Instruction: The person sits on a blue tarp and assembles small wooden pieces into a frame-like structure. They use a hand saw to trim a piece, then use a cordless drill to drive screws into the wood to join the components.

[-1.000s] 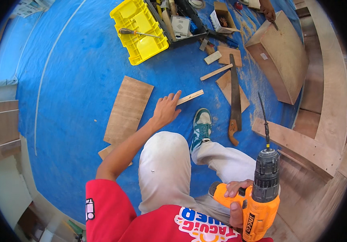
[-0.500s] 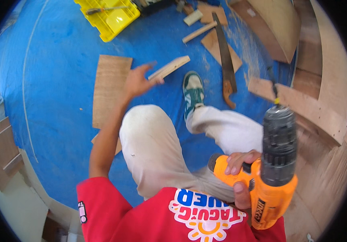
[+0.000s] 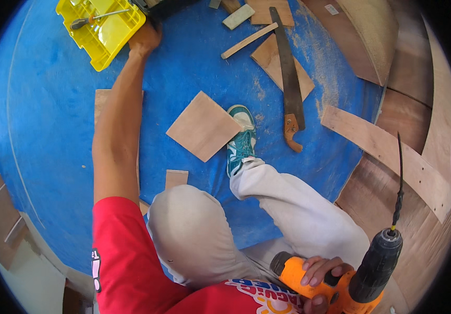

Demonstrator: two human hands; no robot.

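My right hand [image 3: 320, 277] is wrapped around the handle of an orange and black cordless drill [image 3: 377, 267]. A long dark drill bit [image 3: 399, 183] sticks up from its chuck. My left arm stretches far forward, and my left hand [image 3: 146, 40] is at the edge of a yellow plastic toolbox lid [image 3: 105, 39], beside a dark container [image 3: 170, 6]; its fingers are hidden. On the lid rests a screwdriver [image 3: 100, 18]. A square piece of plywood [image 3: 203, 126] lies on the blue sheet, one corner against my shoe [image 3: 242, 138].
To the right of the shoe, a handsaw [image 3: 288, 73] lies across a plywood offcut [image 3: 272, 60] and a thin wood strip [image 3: 249, 40]. A curved plywood strip [image 3: 388, 149] and larger panels stand at the right. Partly under my left arm is a long board [image 3: 102, 102].
My left hand has moved forward from beside the plywood to the yellow lid. The square plywood, tilted before, now lies flat. The drill has dropped lower in view.
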